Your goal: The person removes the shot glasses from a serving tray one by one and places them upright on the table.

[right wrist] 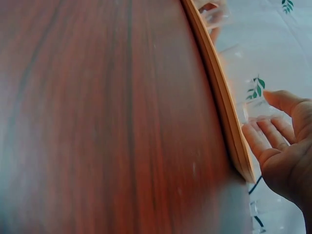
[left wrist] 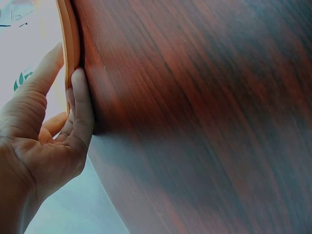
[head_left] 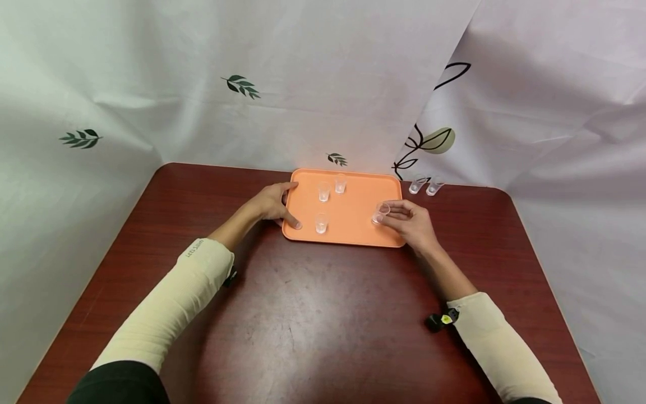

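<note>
An orange tray (head_left: 353,233) lies at the far side of the table. My left hand (head_left: 275,203) grips its left edge, the thumb over the rim and the fingers along the outside, as the left wrist view (left wrist: 53,131) also shows. Over the tray's right part my right hand (head_left: 410,221) holds a small clear plastic cup (head_left: 381,212) between thumb and fingers; whether its base touches the tray I cannot tell. Three similar cups stand on the tray: one cup (head_left: 321,223) near the front, two further back, a cup (head_left: 323,192) and another cup (head_left: 340,184).
Two more clear cups, one (head_left: 416,184) beside the other (head_left: 434,186), stand on the table right of the tray, near the back edge. The dark red wooden table (head_left: 313,314) meets a white leaf-printed sheet (head_left: 303,84) behind it.
</note>
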The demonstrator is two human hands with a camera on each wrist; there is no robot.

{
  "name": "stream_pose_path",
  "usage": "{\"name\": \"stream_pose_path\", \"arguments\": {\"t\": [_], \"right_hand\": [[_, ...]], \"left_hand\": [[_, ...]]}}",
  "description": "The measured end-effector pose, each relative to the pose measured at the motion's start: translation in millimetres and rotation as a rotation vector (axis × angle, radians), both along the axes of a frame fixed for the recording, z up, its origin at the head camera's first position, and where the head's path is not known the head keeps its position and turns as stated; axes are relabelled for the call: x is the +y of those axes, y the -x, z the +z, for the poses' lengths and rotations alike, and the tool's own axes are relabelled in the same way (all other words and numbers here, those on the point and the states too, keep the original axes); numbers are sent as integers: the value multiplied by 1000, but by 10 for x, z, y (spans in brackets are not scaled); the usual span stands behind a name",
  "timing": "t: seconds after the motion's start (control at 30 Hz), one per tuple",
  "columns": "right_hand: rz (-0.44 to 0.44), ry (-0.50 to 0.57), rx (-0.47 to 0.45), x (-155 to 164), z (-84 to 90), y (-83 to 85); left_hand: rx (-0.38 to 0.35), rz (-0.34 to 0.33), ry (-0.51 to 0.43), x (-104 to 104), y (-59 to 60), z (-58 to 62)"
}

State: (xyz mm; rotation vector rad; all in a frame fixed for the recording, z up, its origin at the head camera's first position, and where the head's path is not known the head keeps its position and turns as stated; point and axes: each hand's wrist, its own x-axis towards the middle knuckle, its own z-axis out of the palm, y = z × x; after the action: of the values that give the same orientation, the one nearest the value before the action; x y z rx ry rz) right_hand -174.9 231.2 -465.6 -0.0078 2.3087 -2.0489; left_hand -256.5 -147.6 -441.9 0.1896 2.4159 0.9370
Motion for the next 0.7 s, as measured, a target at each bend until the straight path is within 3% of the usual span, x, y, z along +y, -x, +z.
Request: {"name": "stream_pose_path", "arguments": {"t": [0.7], "right_hand": [[-89, -22, 11, 394, 65, -36]], "left_hand": [[-24, 13, -24, 4, -18, 23]]}}
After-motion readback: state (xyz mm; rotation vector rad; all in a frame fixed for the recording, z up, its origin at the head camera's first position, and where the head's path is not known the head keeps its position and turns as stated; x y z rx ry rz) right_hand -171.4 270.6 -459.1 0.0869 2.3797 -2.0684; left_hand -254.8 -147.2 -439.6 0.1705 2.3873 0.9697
